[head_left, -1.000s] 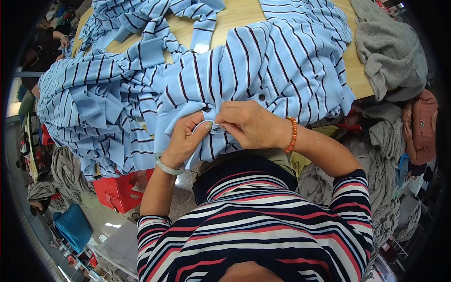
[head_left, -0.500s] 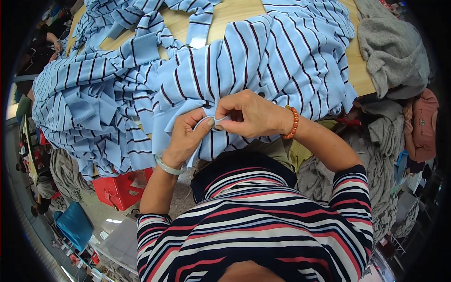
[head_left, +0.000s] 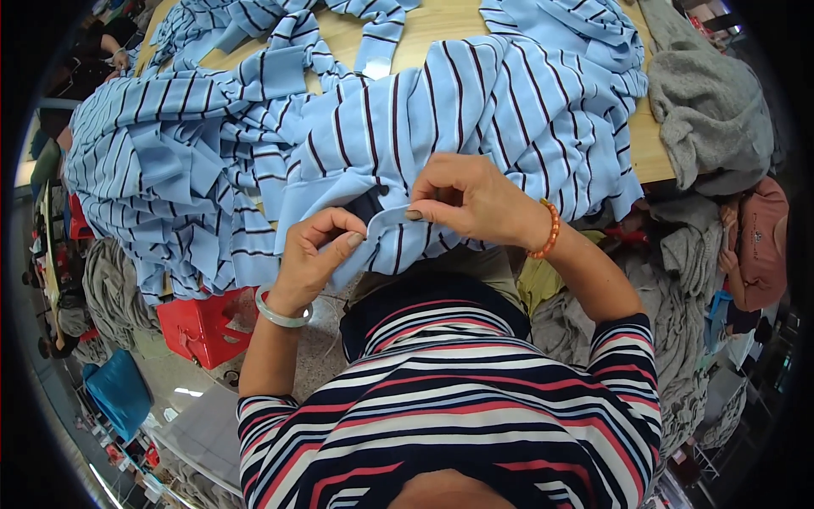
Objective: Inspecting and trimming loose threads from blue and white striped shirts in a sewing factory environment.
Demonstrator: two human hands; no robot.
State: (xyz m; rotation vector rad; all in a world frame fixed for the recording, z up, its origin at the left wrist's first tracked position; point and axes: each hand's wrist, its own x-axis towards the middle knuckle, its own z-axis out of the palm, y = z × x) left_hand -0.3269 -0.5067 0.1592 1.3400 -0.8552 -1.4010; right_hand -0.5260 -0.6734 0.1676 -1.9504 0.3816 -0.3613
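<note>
A light blue knit garment with dark and white stripes (head_left: 398,127) lies bunched on the table in front of me. My right hand (head_left: 483,204) pinches its plain blue edge band (head_left: 392,219) between thumb and forefinger. At the band's other end, the thumb and forefinger of my left hand (head_left: 312,259) are closed at the edge. Between the hands the band curves in a short raised arc. Just above it sits a small dark round button (head_left: 383,191), beside a dark patch inside the fold. My other fingers are curled in.
More blue striped garments (head_left: 161,153) are heaped at the left of the wooden table (head_left: 653,153). Grey knit cloth (head_left: 712,102) hangs over its right corner. A red plastic stool (head_left: 199,331) stands below left. Other people are at both sides, one in a pink top (head_left: 759,246).
My hands have moved slightly apart, the left down and left, the right a little to the right. More of the band and the button show between them.
</note>
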